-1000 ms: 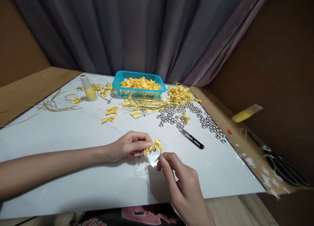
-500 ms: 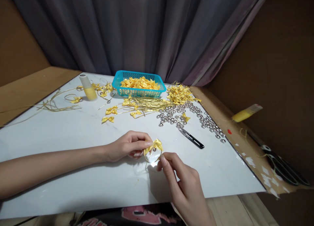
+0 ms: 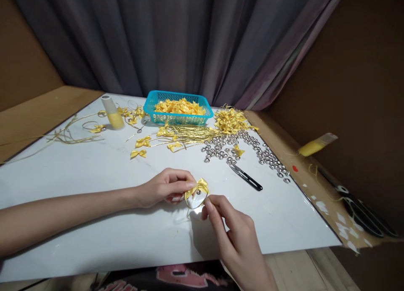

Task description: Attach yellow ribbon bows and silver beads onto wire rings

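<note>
My left hand (image 3: 172, 186) is closed, pinching a yellow ribbon bow (image 3: 201, 184) between thumb and finger. A small silver bell-like bead (image 3: 198, 191) sits at the bow's lower middle. From the bow a thin gold cord (image 3: 193, 207) curves down in a loop. My right hand (image 3: 232, 228) is closed too, with thumb and forefinger pinching the cord at the loop's right side. Both hands hover over the white tabletop, close to its front edge. Black thread snips (image 3: 248, 178) lie just beyond my right hand.
A blue basket (image 3: 178, 118) of yellow bows stands at the back. Gold cords (image 3: 195, 134), a pile of bows (image 3: 232, 120) and scattered silver beads (image 3: 217, 149) lie before it. A glue bottle (image 3: 112, 113) stands left; scissors (image 3: 361, 213) lie on the cardboard at right.
My right hand has shifted very slightly up and left with the cord. My left hand and the bow stay practically in place.
</note>
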`<state>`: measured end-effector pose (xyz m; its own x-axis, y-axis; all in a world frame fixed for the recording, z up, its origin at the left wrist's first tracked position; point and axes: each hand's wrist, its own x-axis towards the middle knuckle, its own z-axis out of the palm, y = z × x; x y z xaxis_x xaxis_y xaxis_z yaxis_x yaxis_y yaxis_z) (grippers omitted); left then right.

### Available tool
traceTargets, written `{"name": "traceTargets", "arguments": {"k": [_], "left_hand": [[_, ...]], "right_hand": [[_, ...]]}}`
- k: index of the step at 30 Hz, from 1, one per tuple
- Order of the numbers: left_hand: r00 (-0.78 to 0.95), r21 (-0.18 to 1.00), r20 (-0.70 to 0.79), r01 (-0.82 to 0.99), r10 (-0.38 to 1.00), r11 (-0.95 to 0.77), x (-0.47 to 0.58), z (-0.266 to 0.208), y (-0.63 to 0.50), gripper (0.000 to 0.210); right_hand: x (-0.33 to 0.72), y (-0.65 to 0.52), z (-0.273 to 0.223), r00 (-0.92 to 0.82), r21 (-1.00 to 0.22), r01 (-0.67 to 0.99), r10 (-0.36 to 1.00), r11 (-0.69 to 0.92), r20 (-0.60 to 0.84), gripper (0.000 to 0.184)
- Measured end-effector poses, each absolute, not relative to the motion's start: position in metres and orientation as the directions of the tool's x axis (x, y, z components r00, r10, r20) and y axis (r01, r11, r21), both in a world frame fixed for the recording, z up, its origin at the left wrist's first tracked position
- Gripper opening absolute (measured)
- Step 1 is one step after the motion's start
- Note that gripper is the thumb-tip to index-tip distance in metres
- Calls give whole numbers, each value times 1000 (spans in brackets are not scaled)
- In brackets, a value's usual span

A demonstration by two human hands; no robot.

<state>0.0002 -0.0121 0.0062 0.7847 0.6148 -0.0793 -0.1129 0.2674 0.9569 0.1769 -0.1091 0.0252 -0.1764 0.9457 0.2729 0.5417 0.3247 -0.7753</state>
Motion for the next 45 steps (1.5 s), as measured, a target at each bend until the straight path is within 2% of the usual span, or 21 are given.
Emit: {"name": "traceTargets", "arguments": {"k": [5, 11, 19, 25, 31, 36, 45], "left_hand": [[783, 949, -85, -124, 616, 289, 0, 6, -12, 27], [781, 934, -123, -118, 613, 338, 0, 8, -12, 26], [793, 879, -168, -149, 586, 454, 0, 12, -12, 24], [817, 824, -161, -197, 553, 531, 0, 15, -12, 22], [835, 785, -168, -208, 524, 583, 0, 13, -11, 20], [840, 768, -183, -202, 511, 607, 0, 12, -11, 19], [841, 763, -227, -160, 491, 626, 0, 13, -9, 21]], "right_hand": [[176, -107, 23, -168, -766, 556, 946, 322, 276, 19], [171, -105, 16, -180, -726, 566, 917, 392, 355, 18], [171, -101, 7, -228, -606, 623, 856, 494, 463, 15], [174, -98, 1, -265, -518, 627, 785, 581, 560, 20], [174, -99, 1, -277, -488, 658, 787, 574, 552, 24], [171, -99, -2, -239, -482, 651, 762, 586, 602, 23], [164, -102, 2, -197, -499, 690, 800, 524, 567, 20]]}}
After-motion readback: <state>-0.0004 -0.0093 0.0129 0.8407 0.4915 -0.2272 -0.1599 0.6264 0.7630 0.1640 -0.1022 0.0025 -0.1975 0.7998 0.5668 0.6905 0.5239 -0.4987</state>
